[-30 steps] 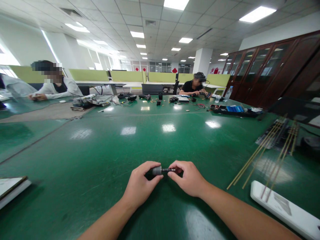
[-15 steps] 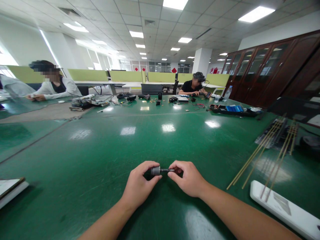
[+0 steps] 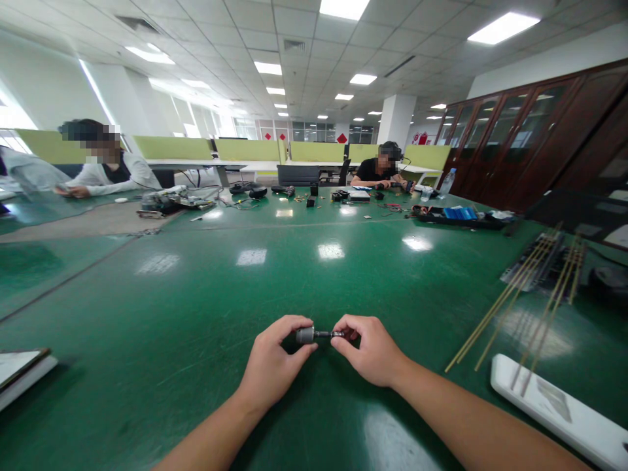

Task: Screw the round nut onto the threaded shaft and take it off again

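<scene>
Between my two hands lies a small grey cylinder with a thin dark shaft (image 3: 322, 334), held level just above or on the green table; I cannot tell if it touches the surface. My left hand (image 3: 275, 360) has its thumb and forefinger around the thick grey end at the left. At the right, my right hand (image 3: 370, 350) pinches the metallic tip of the shaft between thumb and fingers. The other fingers of both hands are partly hidden.
On the right lie thin brass-coloured rods (image 3: 510, 294) and a white oblong case (image 3: 559, 409). A white slab (image 3: 24, 376) is at the left edge. Farther back are a black tray (image 3: 456, 219), a bottle (image 3: 447, 183), small parts and two seated people.
My right hand has shifted very slightly right along the shaft; my left hand has stayed in place. The two people across the table have moved a little.
</scene>
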